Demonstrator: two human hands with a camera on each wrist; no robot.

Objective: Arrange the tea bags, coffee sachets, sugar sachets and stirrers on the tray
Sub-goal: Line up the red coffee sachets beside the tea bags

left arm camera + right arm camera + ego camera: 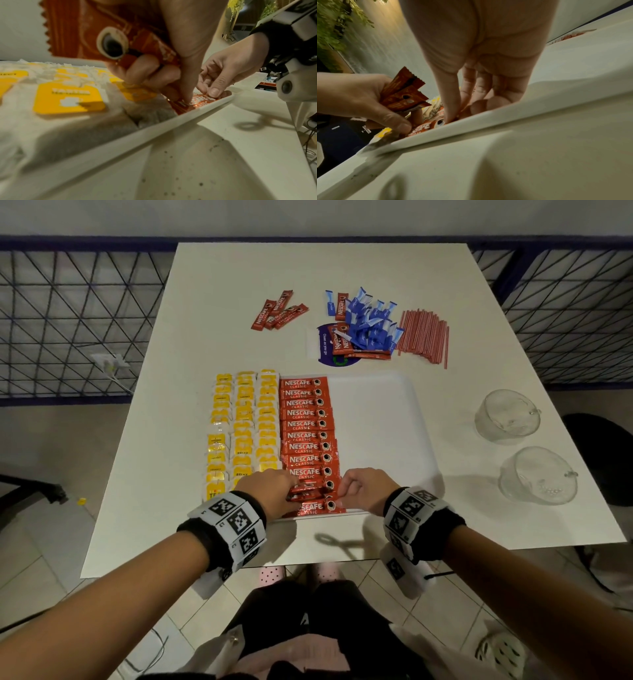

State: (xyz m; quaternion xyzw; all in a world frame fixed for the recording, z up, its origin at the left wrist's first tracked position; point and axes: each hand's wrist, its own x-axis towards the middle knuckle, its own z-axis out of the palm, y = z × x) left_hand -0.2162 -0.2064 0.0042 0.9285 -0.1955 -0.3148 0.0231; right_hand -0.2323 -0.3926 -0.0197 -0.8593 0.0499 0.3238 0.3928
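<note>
- The left hand (pixel 270 491) clutched spare coffee sachets (pixel 89 33) at lower centre of the head view.
- The right hand (pixel 363 487) pinched the nearest sachet (pixel 318 506), lying at the tray's (pixel 376 412) bottom edge.

Your tray (pixel 394 419) sits on the table's (pixel 219 302) near half: tea bags (pixel 245 433) at its left, a coffee column (pixel 305 436) beside them. Behind the tray lie loose sachets (pixel 371 323), stirrers (pixel 424 335) to their right. Two cups (pixel 507 416) stand right.

A white desk (pixel 239 285) stands on a pale tiled floor (pixel 41 570). Dark lattice railing (pixel 78 320) runs behind it, below a plain wall (pixel 308 217).
</note>
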